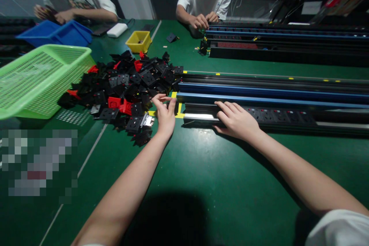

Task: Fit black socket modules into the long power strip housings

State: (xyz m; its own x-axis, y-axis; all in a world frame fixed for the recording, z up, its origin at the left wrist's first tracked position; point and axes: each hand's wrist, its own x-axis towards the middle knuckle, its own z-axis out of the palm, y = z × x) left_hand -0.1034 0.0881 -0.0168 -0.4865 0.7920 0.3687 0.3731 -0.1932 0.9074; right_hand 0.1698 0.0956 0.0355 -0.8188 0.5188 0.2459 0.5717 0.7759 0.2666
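My left hand (165,117) is bent at the left end of the rails, its thumb and fingers around a black socket module (173,107) that they partly hide. Beside it on the left lies a pile of black socket modules (148,78), with a few red ones (114,102) among them. Across the nearest black rail (198,116) lies my right hand (238,121), thumb on the near side and fingers over the far side. Right of that hand, several socket modules (278,116) sit in a row inside the rail.
Blue rails (276,100) run parallel behind the black one. A green basket (72,65), a blue bin (57,34) and a yellow tray (139,41) stand to the left and back. Across the green table (201,184), two people work; one handles another rail (245,50).
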